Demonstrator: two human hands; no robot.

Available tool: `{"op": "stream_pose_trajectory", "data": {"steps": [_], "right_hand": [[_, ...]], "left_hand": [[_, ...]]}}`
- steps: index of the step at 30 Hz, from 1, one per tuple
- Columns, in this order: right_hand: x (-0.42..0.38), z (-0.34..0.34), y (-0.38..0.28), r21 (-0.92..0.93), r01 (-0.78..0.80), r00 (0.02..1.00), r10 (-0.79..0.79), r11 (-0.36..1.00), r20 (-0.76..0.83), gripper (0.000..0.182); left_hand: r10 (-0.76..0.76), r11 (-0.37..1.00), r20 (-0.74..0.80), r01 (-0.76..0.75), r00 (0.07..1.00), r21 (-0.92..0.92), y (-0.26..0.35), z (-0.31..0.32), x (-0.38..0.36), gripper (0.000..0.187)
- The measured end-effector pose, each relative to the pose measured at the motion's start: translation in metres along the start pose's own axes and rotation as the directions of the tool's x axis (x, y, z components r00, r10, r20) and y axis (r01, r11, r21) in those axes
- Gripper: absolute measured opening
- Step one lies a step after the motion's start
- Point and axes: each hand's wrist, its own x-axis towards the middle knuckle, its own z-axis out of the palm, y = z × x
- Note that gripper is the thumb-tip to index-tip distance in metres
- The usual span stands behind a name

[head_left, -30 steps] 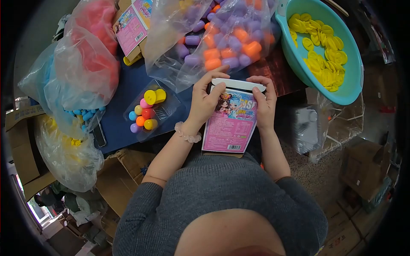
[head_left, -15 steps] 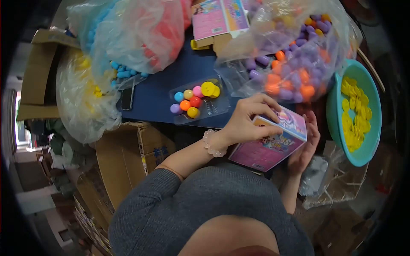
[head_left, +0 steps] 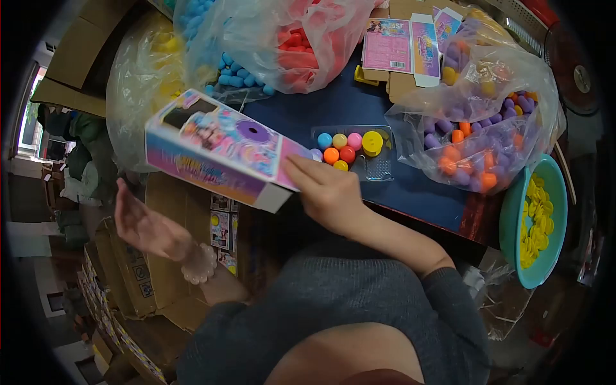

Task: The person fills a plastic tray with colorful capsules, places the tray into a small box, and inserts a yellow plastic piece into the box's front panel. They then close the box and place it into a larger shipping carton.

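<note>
Box [head_left: 218, 149] in right hand [head_left: 327, 192] (fingers flat)

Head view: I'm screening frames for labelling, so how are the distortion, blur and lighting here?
Head view: strong fisheye bend with a black vignette at the edges; the left hand is slightly motion-blurred, while the right hand gripping the printed box stays fairly sharp; the plastic bags show soft glare; the window at far left is blown out.
</note>
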Motion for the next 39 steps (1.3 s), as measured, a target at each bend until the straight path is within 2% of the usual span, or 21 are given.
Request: {"op": "stream_pose_trajectory", "data": {"steps": [1, 2, 3, 4, 5, 6, 7, 8, 10, 12, 14, 16, 17, 18, 19, 22, 23, 26, 29, 35, 39], "right_hand": [[0.009, 0.022, -0.004, -0.117, 0.111, 0.994, -0.108, 0.987, 0.034, 0.036], [0.013, 0.041, -0.008, -0.225, 0.222, 0.974, -0.209, 0.949, 0.084, 0.038], [0.012, 0.058, -0.011, -0.275, 0.310, 0.944, -0.261, 0.910, 0.203, 0.036], [0.011, 0.065, -0.015, -0.272, 0.305, 0.944, -0.251, 0.913, 0.214, 0.036], [0.010, 0.070, -0.019, -0.230, 0.413, 0.838, -0.269, 0.881, 0.474, 0.037], [0.009, 0.074, -0.019, -0.157, 0.506, 0.667, -0.270, 0.848, 0.695, 0.038], [0.009, 0.079, -0.013, -0.058, 0.434, 0.509, -0.191, 0.899, 0.839, 0.045], [0.011, 0.073, -0.001, 0.016, 0.367, 0.608, -0.252, 0.930, 0.753, 0.050], [0.020, 0.028, 0.025, 0.240, 0.189, 0.760, -0.297, 0.952, 0.579, 0.073], [0.030, -0.016, 0.048, -0.053, 0.127, 0.795, -0.069, 0.991, 0.603, 0.100], [0.026, -0.042, 0.078, -0.351, 0.066, 0.721, 0.199, 0.934, 0.664, 0.119], [0.020, -0.053, 0.100, -0.395, 0.049, 0.660, 0.267, 0.917, 0.702, 0.123], [0.015, -0.055, 0.109, -0.439, 0.043, 0.596, 0.329, 0.898, 0.733, 0.127], [0.006, -0.051, 0.119, -0.399, 0.021, 0.605, 0.306, 0.917, 0.735, 0.124], [0.002, -0.051, 0.123, -0.391, 0.019, 0.608, 0.300, 0.920, 0.735, 0.124], [-0.012, -0.050, 0.126, -0.289, 0.005, 0.675, 0.210, 0.957, 0.707, 0.112], [-0.018, -0.051, 0.125, -0.263, -0.015, 0.725, 0.192, 0.965, 0.662, 0.106], [-0.031, -0.056, 0.119, -0.221, -0.074, 0.794, 0.191, 0.972, 0.577, 0.098], [-0.041, -0.064, 0.112, -0.218, -0.136, 0.830, 0.231, 0.966, 0.508, 0.096], [-0.050, -0.071, 0.104, -0.214, -0.222, 0.854, 0.295, 0.951, 0.428, 0.094], [-0.054, -0.070, 0.101, -0.191, -0.249, 0.863, 0.307, 0.950, 0.401, 0.096]], "left_hand": [[-0.049, 0.992, 0.335, 0.008, 0.941, 0.123, 0.017, -0.003, 0.001, 0.054], [-0.135, 0.970, 0.621, -0.024, 0.772, 0.240, 0.031, 0.001, -0.001, 0.058], [-0.304, 0.938, 0.749, 0.045, 0.588, 0.345, 0.032, 0.014, -0.010, 0.064], [-0.453, 0.887, 0.816, 0.086, 0.359, 0.455, 0.028, 0.023, -0.020, 0.070], [-0.458, 0.885, 0.817, 0.098, 0.351, 0.455, 0.012, 0.021, -0.041, 0.070], [-0.499, 0.861, 0.777, 0.116, 0.385, 0.496, -0.011, 0.017, -0.071, 0.070], [-0.535, 0.836, 0.734, 0.132, 0.418, 0.533, -0.024, 0.016, -0.087, 0.070], [-0.535, 0.837, 0.739, 0.138, 0.410, 0.530, -0.024, 0.020, -0.088, 0.070], [-0.599, 0.752, 0.571, 0.150, 0.561, 0.642, -0.018, 0.035, -0.090, 0.063], [-0.578, 0.742, 0.522, 0.138, 0.628, 0.656, -0.023, 0.047, -0.087, 0.052], [-0.615, 0.678, 0.410, 0.185, 0.674, 0.711, -0.024, 0.058, -0.081, 0.043], [-0.629, 0.705, 0.427, 0.244, 0.650, 0.666, -0.027, 0.065, -0.080, 0.037], [-0.704, 0.687, 0.400, 0.417, 0.588, 0.595, -0.028, 0.068, -0.082, 0.037], [-0.767, 0.640, 0.382, 0.575, 0.515, 0.510, -0.030, 0.072, -0.084, 0.036], [-0.768, 0.639, 0.380, 0.570, 0.516, 0.517, -0.034, 0.078, -0.089, 0.036], [-0.700, 0.649, 0.480, 0.752, 0.529, 0.118, -0.040, 0.100, -0.104, 0.046], [-0.703, 0.648, 0.480, 0.751, 0.525, 0.128, -0.038, 0.107, -0.103, 0.046], [-0.705, 0.424, 0.607, 0.904, 0.367, -0.054, -0.038, 0.116, -0.108, 0.054], [-0.638, 0.298, 0.682, 0.931, 0.359, -0.212, -0.035, 0.119, -0.110, 0.054], [-0.572, 0.084, 0.778, 0.962, 0.259, -0.258, 0.001, 0.131, -0.099, 0.062], [-0.528, 0.064, 0.828, 0.981, 0.190, -0.184, 0.021, 0.149, -0.110, 0.071]]}}
